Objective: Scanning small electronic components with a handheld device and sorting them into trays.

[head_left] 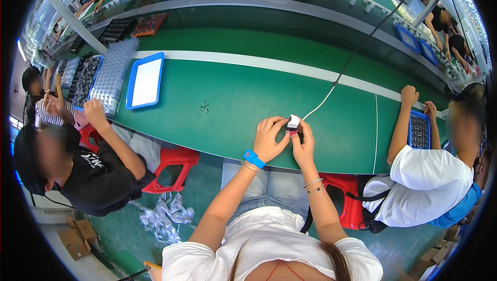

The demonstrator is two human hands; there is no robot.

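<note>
Left hand [269, 137] and right hand [304, 144] together, both pinching a small white block [293, 121] just above the near edge of the green counter [233, 100]; white cable [320, 104] beside; blue-rimmed tray [145, 80] well left.

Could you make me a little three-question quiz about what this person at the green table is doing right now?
1. True or false: both hands hold the small white part.
2. Which wrist wears the blue band? A) left B) right
3. What lies on the green table to the person's left, near the co-worker in black?

Key: 1. True: left hand and right hand meet around it. 2. A. 3. A blue-rimmed tray with a white inside.
</note>
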